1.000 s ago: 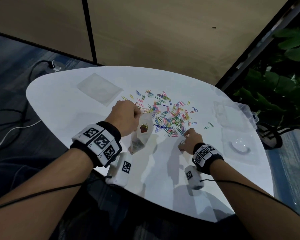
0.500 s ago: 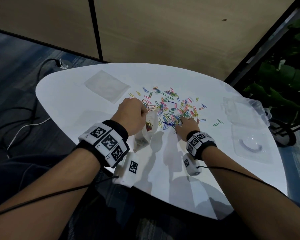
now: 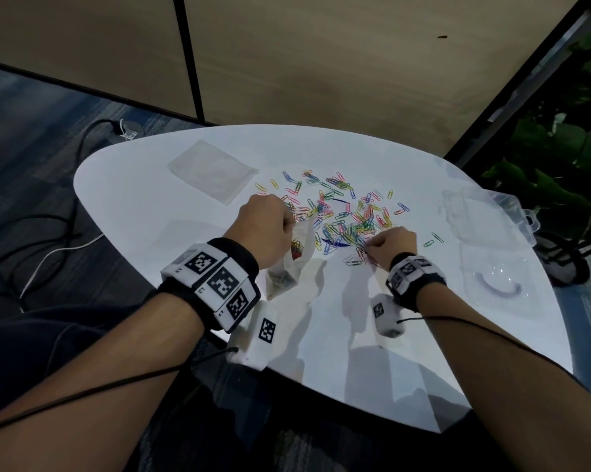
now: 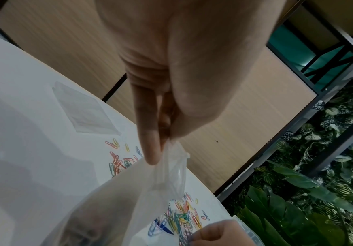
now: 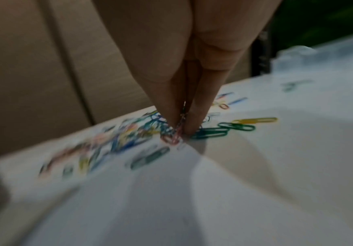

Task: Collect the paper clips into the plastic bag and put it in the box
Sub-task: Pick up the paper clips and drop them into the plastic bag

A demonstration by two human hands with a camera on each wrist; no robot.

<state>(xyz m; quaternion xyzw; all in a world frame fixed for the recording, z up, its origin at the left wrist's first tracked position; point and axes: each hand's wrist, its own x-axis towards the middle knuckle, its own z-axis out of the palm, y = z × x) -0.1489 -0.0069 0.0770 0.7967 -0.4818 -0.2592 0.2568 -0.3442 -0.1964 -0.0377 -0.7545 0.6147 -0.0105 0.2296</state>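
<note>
Coloured paper clips (image 3: 338,212) lie scattered across the middle of the white table (image 3: 151,206). My left hand (image 3: 270,229) pinches the top edge of a clear plastic bag (image 3: 295,264), which hangs open with some clips inside; the bag (image 4: 150,191) shows below the fingers (image 4: 150,149) in the left wrist view. My right hand (image 3: 386,247) is down at the near edge of the pile, its fingertips (image 5: 189,126) pinching a few paper clips (image 5: 173,138) against the table. The clear plastic box (image 3: 488,219) sits open at the right edge.
A second flat plastic bag (image 3: 212,170) lies at the far left of the table. A clear lid or tray (image 3: 498,284) rests near the right front edge. Green plants (image 3: 559,148) stand beyond the table's right side; cables run over the floor at left.
My right hand slid from the pile's middle back toward its near right edge and closed its fingertips on clips. The left hand kept holding the bag in place.
</note>
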